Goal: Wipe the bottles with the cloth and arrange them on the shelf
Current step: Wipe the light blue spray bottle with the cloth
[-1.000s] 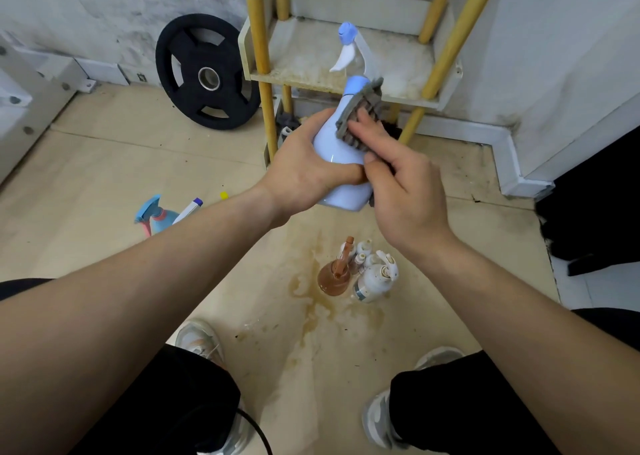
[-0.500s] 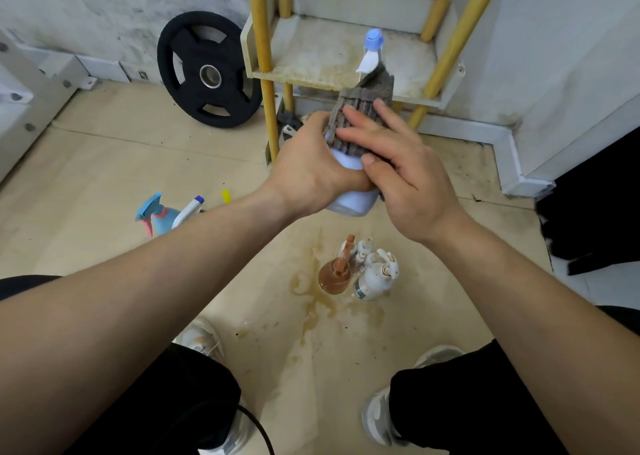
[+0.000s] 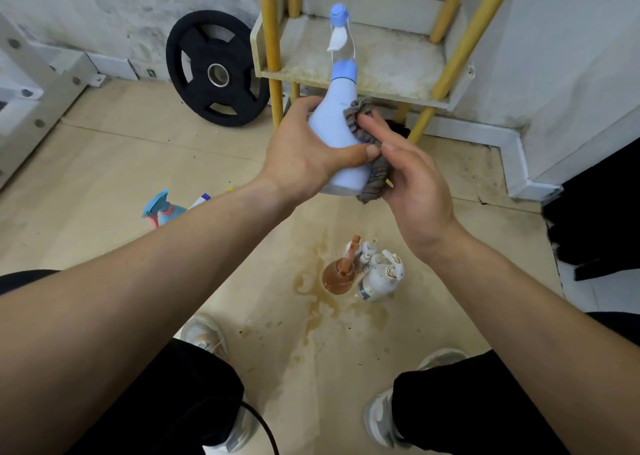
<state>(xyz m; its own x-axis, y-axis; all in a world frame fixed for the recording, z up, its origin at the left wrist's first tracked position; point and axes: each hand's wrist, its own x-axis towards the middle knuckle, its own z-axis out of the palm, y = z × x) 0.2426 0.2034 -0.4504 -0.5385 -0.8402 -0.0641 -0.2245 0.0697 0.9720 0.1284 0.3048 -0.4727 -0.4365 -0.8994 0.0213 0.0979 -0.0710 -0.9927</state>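
1. The left hand (image 3: 304,157) wraps around the body of a pale blue spray bottle (image 3: 341,132), thumb lying across its front, and holds it in the air, roughly upright with the nozzle tilted slightly away from the camera.
2. The right hand (image 3: 415,177) presses a grey cloth (image 3: 372,164) against the right side of the bottle; its fingers (image 3: 377,125) lie flat on the cloth, which bunches in a strip from the bottle's shoulder down to its base.
3. The bottle's blue collar and white trigger rise in front of the shelf (image 3: 391,63), a stained board carried on yellow posts (image 3: 273,39). The bottle is not on the shelf.
4. On the floor (image 3: 104,164) below the hands stands a cluster of small bottles: an amber pump bottle (image 3: 339,274) and a white spray bottle (image 3: 379,278) just beside it, with smaller white ones behind.
5. A brownish stain spreads over the floor around this cluster.
6. To the left, a teal and pink spray bottle (image 3: 162,209) lies on the floor, partly hidden by the left forearm.
7. A black weight plate (image 3: 218,70) leans against the wall left of the shelf.
8. The person's knees in black trousers and grey shoes show at the bottom edge.
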